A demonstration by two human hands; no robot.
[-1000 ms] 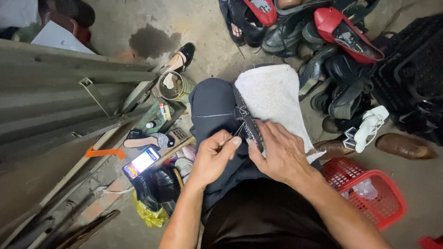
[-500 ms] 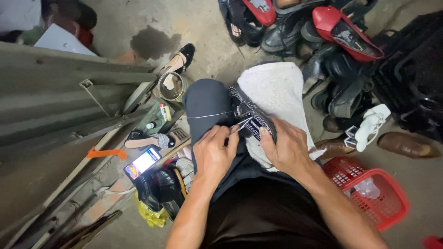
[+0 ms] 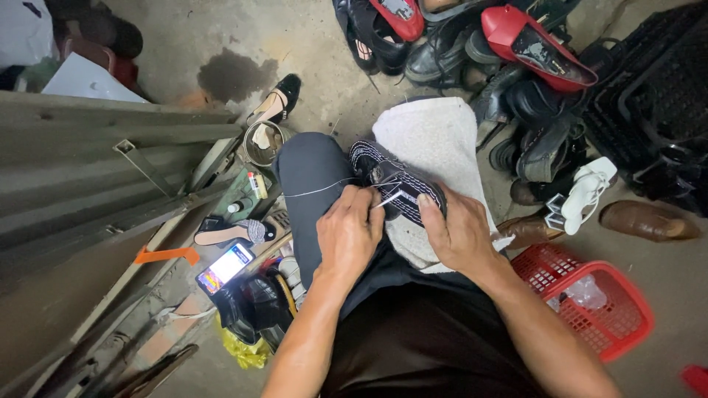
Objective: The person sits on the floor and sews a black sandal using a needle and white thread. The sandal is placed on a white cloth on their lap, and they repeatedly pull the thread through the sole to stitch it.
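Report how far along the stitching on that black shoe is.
Done: white stitches already run along the black shoe on the towel. In hand: left hand pulls a white thread taut by the needle; right hand steadies the shoe. Left: cannot tell how much seam remains; the shoe pile waits.

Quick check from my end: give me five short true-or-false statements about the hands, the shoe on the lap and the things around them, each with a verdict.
1. The right hand grips the dark shoe that lies on the lap. True.
2. The left hand is empty. False: it pinches a thin needle-like tool against the shoe.
3. A white towel lies over the right knee under the shoe. True.
4. The red basket sits to the person's left. False: it is on the floor to the right.
5. A lit phone lies on the floor to the left. True.
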